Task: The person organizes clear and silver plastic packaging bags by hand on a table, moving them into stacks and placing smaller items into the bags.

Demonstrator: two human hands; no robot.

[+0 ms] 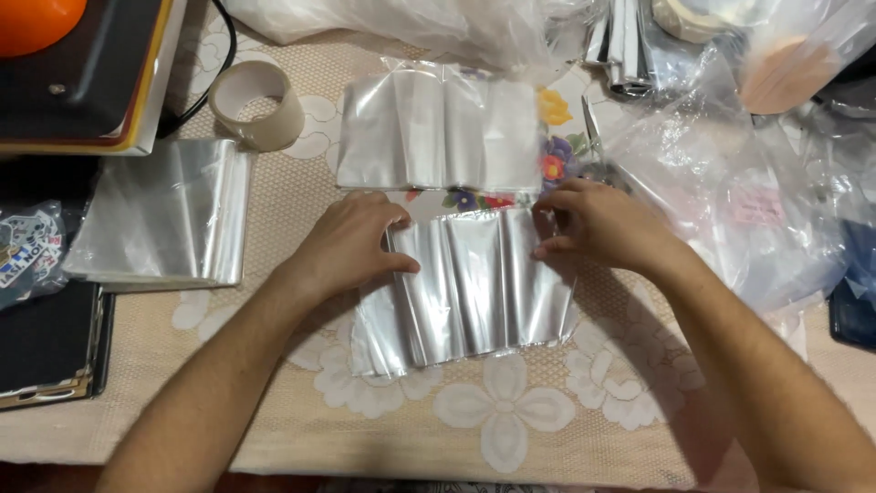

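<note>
A stack of clear plastic bags (pixel 470 288) lies in front of me on the beige lace tablecloth (pixel 511 420). My left hand (pixel 351 242) pinches the stack's upper left edge between thumb and fingers. My right hand (pixel 598 224) grips its upper right corner the same way. Just beyond my hands lies a second flat bundle of clear bags (pixel 438 128), untouched.
A third pile of clear bags (pixel 164 215) rests at the left, with a roll of tape (pixel 255 102) behind it. Dark books and a device (pixel 50 338) sit at the far left. Crumpled plastic bags (pixel 757 183) and scissors (pixel 593 137) crowd the right.
</note>
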